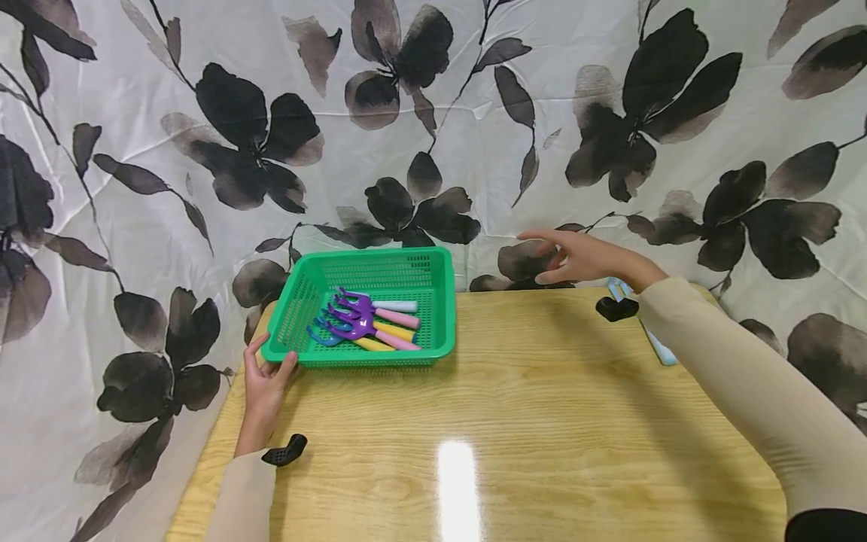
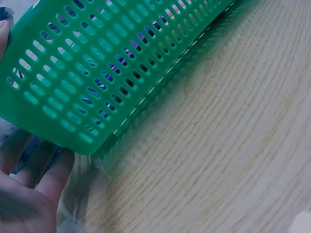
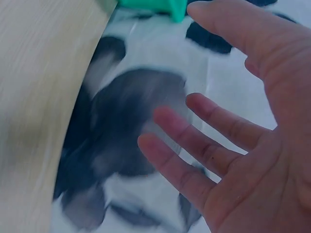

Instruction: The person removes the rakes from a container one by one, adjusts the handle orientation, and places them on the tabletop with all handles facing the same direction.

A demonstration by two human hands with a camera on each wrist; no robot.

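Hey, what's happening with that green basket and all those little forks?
A person is at a wooden table. Their left hand holds the near left corner of the green basket, where forks with purple or blue prongs lie in a pile. Their right hand is empty, up in the air near the table's far edge. A light-blue tool lies on the table's right side, outside the basket, partly hidden by that arm.

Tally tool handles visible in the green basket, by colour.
Pink handles: 2
Yellow handles: 2
Pale bluish handle: 1
Total visible in the green basket: 5
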